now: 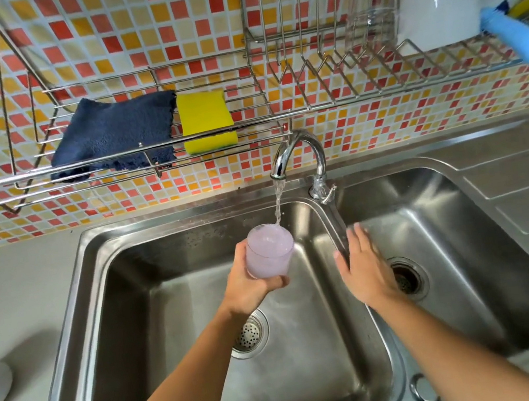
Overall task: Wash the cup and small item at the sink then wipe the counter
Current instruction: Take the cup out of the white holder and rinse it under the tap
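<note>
Cup (269, 251) filling w/ tap water | left hand (251, 282) gripping it | right hand (365, 267) spread, empty

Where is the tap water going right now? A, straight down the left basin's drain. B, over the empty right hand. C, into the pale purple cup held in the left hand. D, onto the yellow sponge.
C: the stream from the faucet falls into the pale purple cup held by the left hand.
</note>
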### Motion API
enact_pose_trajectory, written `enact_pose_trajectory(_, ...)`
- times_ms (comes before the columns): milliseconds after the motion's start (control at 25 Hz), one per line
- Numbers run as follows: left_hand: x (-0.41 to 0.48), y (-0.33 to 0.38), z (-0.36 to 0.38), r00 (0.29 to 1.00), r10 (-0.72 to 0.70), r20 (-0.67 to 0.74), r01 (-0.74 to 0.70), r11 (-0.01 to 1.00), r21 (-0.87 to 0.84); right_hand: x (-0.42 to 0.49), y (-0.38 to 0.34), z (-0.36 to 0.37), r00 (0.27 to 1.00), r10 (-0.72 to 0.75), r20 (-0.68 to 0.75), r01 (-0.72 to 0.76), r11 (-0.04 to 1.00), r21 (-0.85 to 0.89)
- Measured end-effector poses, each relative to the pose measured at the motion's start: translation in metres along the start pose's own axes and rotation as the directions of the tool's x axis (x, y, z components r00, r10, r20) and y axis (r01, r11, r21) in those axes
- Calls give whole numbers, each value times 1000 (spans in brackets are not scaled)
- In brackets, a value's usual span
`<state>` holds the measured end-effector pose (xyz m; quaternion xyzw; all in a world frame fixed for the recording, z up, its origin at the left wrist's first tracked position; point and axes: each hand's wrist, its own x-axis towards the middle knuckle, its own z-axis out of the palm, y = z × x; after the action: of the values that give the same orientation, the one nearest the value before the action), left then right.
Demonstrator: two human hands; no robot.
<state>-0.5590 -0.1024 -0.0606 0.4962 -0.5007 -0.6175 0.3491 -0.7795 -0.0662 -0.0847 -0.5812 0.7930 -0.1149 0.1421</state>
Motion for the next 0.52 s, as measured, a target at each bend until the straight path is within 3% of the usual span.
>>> enact_pose_trajectory(120,-1,2,-12,994,64,-86,-25,921,388,-37,7,22,999,-32,42,36,995,-88)
enact_pose_trajectory(240,-1,3,-22,987,156,-27,-84,660,746,-43,9,28,999,-30,25,34,981,-189)
enact_pose_trajectory(520,-2,-3,-34,981,189,49,-90,212,973,-40,7,27,998,-45,47,56,964,-258)
